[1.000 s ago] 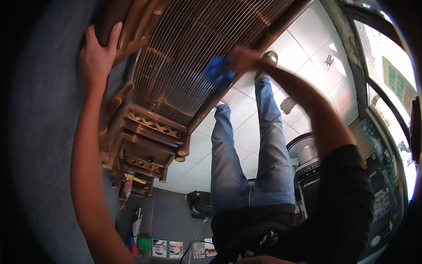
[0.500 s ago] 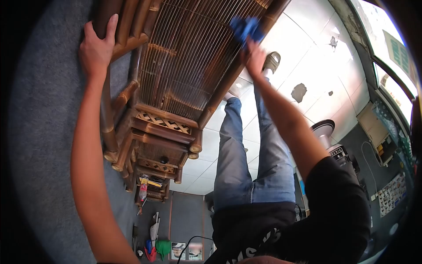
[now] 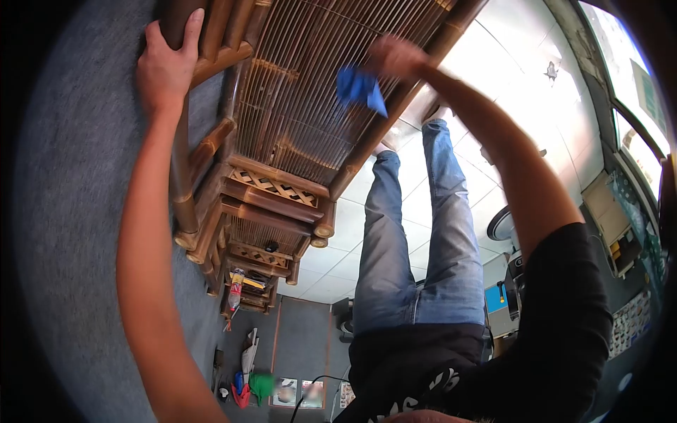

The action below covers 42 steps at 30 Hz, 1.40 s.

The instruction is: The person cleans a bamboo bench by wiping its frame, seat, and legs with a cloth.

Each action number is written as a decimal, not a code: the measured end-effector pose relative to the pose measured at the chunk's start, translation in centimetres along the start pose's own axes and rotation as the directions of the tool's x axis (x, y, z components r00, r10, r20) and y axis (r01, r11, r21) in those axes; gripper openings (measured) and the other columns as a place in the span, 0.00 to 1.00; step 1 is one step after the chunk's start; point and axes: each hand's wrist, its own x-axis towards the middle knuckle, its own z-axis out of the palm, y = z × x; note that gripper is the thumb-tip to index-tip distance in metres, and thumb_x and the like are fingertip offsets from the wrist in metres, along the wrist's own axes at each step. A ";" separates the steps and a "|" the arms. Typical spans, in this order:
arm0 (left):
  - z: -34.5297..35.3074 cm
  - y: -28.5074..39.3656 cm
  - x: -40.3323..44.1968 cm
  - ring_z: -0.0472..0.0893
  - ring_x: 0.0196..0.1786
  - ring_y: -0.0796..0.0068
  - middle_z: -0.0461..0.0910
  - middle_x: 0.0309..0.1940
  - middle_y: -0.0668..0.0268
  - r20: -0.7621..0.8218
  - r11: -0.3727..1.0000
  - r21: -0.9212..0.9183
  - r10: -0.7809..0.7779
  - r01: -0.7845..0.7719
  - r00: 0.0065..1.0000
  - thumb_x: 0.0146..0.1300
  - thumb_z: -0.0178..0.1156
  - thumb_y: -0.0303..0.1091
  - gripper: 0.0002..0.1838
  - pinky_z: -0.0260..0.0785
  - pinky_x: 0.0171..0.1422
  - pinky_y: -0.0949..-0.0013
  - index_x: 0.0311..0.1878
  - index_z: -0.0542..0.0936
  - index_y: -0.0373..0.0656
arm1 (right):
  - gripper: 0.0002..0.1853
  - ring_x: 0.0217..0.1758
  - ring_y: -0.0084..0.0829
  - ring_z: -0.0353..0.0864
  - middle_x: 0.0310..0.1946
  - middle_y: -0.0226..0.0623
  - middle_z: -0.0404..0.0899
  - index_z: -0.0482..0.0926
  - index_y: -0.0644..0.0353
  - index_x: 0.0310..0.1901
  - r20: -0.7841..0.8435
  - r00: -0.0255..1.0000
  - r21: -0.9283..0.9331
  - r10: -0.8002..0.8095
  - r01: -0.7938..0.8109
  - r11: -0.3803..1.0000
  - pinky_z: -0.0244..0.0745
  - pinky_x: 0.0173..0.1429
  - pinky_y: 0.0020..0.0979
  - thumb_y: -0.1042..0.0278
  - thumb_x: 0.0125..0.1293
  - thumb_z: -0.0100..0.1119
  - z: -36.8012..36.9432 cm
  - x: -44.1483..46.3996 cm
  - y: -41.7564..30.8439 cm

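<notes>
A long bamboo bench (image 3: pixel 303 92) with a slatted seat stretches across the upper middle of the view. My left hand (image 3: pixel 168 74) is wrapped around a thick dark bamboo pole (image 3: pixel 178 25) of the bench's frame at the upper left. Over the slats, close to the front rail, my right hand (image 3: pixel 398 56) is closed on a blue cloth (image 3: pixel 360 88). The cloth hangs loosely down onto or just above the seat; which of the two I cannot tell. Motion blurs the right hand's fingers.
More bamboo furniture (image 3: pixel 264 236) stands beyond the bench's end, with a plastic bottle (image 3: pixel 235 296) near it. Grey wall (image 3: pixel 70 211) runs along the left. White floor tiles (image 3: pixel 508 84), some damaged, lie at the right. A round-topped stool (image 3: pixel 501 224) stands near my legs.
My right hand has swung from the bench's front edge inward over the slats, carrying the blue cloth. The left hand keeps its hold on the pole. The view has shifted slightly.
</notes>
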 end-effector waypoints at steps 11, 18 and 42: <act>0.8 -0.6 0.2 0.86 0.54 0.41 0.87 0.48 0.44 -0.081 0.999 -0.007 0.051 -0.051 0.995 0.63 0.55 0.78 0.46 0.78 0.58 0.49 0.64 0.77 0.41 | 0.26 0.65 0.50 0.77 0.59 0.51 0.81 0.77 0.57 0.66 -0.672 0.012 0.578 0.740 -0.615 0.536 0.66 0.71 0.57 0.52 0.72 0.60 -1.2 7.1 9.9; 0.8 -0.6 0.1 0.87 0.50 0.41 0.88 0.45 0.45 -0.086 0.996 -0.060 0.062 -0.067 0.994 0.63 0.56 0.77 0.46 0.80 0.54 0.49 0.62 0.77 0.40 | 0.35 0.55 0.36 0.78 0.48 0.36 0.79 0.66 0.50 0.75 -0.289 0.857 0.349 0.426 -0.320 0.881 0.70 0.62 0.45 0.56 0.68 0.65 8.6 8.1 -23.9; 0.2 0.1 -0.1 0.83 0.52 0.32 0.82 0.48 0.31 -0.231 0.984 0.031 0.176 -0.174 0.957 0.69 0.59 0.66 0.44 0.77 0.57 0.46 0.62 0.76 0.25 | 0.23 0.63 0.48 0.79 0.59 0.45 0.81 0.76 0.48 0.69 -0.375 0.020 0.749 0.927 -0.582 0.316 0.67 0.70 0.54 0.62 0.75 0.52 -1.5 11.6 5.9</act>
